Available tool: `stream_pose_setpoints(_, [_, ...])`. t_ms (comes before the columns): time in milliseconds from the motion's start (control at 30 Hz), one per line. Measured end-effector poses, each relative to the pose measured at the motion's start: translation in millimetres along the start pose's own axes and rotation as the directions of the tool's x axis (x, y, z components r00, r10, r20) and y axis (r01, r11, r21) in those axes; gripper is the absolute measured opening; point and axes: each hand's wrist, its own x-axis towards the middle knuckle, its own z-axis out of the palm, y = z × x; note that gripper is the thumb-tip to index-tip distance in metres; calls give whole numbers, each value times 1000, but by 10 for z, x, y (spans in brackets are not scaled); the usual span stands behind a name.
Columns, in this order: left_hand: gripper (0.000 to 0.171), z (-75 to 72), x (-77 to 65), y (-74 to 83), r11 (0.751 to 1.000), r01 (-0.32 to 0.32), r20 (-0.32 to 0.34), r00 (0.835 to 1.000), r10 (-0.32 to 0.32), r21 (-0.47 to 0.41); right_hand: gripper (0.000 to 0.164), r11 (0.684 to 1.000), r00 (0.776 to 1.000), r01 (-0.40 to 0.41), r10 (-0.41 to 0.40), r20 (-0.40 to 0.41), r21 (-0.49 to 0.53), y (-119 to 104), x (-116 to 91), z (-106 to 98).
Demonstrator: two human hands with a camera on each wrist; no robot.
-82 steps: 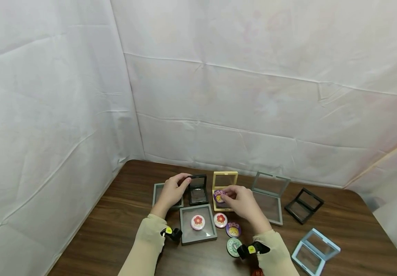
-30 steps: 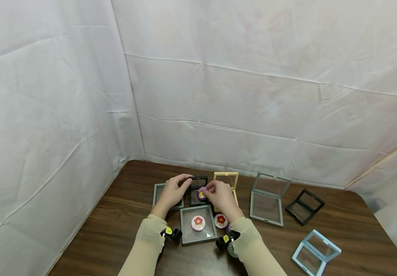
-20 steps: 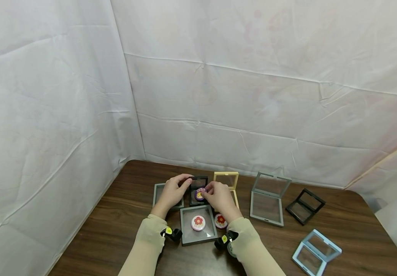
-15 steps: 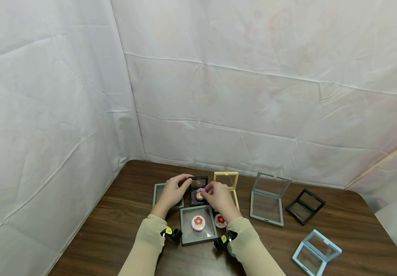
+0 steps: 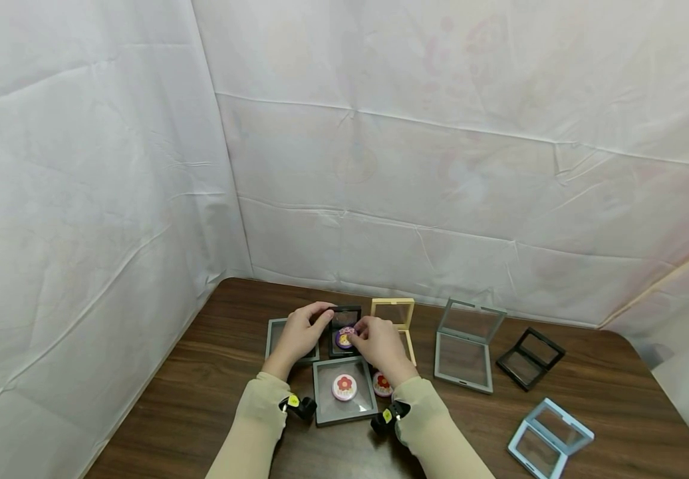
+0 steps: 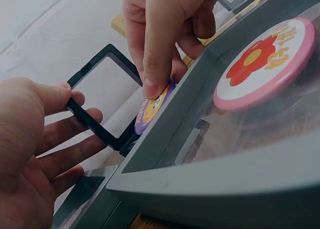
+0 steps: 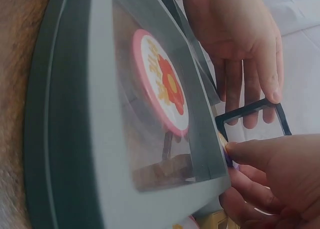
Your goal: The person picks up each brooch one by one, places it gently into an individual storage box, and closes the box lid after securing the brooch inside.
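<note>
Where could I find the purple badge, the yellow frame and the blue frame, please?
Purple badge [image 6: 152,110], left wrist view: its printed face.
Yellow frame [image 5: 393,313], head view: its raised lid's window.
Blue frame [image 5: 546,436], head view: its hinge bar.

On a brown wooden table [image 5: 201,379] stands a yellow case [image 5: 393,314] with raised lid. To its right are an open grey case [image 5: 463,360], an open black case [image 5: 531,358] and, nearer, an open light blue case [image 5: 547,436]. In front, a square grey frame [image 5: 346,420] surrounds a round flower badge [image 5: 344,387]; a similar badge [image 5: 383,384] lies just beside, partly hidden. White cloth [image 5: 440,166] hangs behind.
</note>
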Motion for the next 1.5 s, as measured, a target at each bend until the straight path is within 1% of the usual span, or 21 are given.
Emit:
stream_pose_setpoints(500, [23,-5,-8,10,1000,2,-1,1000,-2,7,20,999,999,43,-43,18,-7,5,-8,14])
stream_pose_setpoints(767, [23,1,-2,-1,1000,1,1,1000,-1,4,20,999,999,48,-48,25,0,2,-15,9])
stream_pose_setpoints(867, [23,-1,1,-3,1000,-4,1,1000,4,2,24,998,998,58,-59,35,6,1,-20,3])
stream_pose_setpoints(1000, [23,-6,1,-1,1000,-8,3,1000,8,-2,34,998,996,66,-67,64,20,10,-21,-7])
stream_pose_setpoints(1100, [24,-7,1,-2,1000,-5,8,1000,5,-6,40,998,995,57,-59,83,23,12,-22,-15])
stream_pose_setpoints(1233, [24,-7,2,0,1000,1,14,1000,-1,-7,40,998,995,52,-54,84,30,15,-30,-25])
stream_pose_setpoints(1500, [24,-6,5,-9,1000,-3,11,1000,3,-3,39,996,994,65,-70,81,54,32,-30,-21])
